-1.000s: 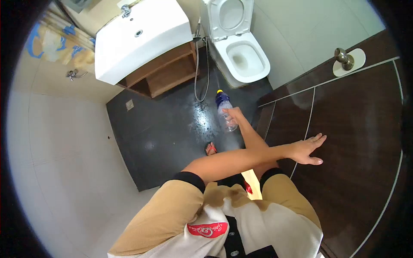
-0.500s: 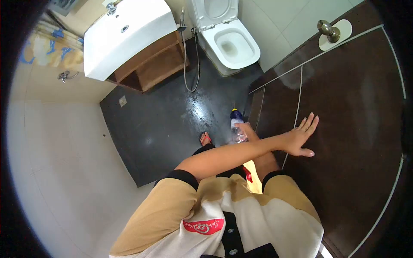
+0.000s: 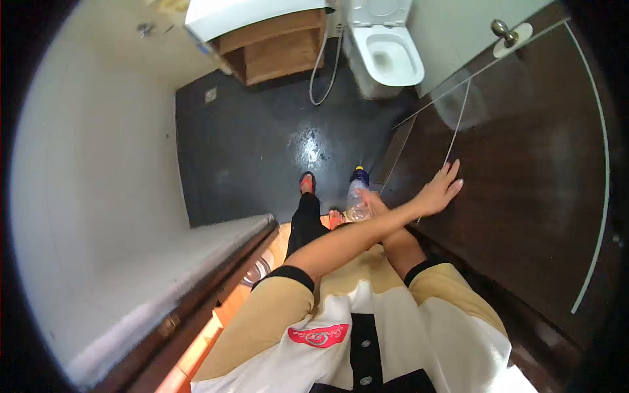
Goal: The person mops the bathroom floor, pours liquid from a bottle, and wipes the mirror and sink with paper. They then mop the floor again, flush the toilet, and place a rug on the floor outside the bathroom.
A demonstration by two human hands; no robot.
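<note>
My left hand reaches across my body with fingers stretched out, lying against or just over the dark brown door. Below the crossing forearm, my right hand is wrapped round a clear spray bottle with a dark blue head and a yellow nozzle tip. The nozzle points away from me, towards the floor and the door's lower edge. My left forearm passes over my right arm, and part of the right hand's grip is hard to see.
Ahead, a white toilet stands with its lid up, beside a hanging hose and a wooden cabinet under a washbasin. The dark floor has wet patches. A door frame runs along my left. The door has a metal knob.
My view has shifted back, bringing the left door frame and wooden floor into sight. My left hand has moved left and down across the door. My right hand still grips the bottle.
</note>
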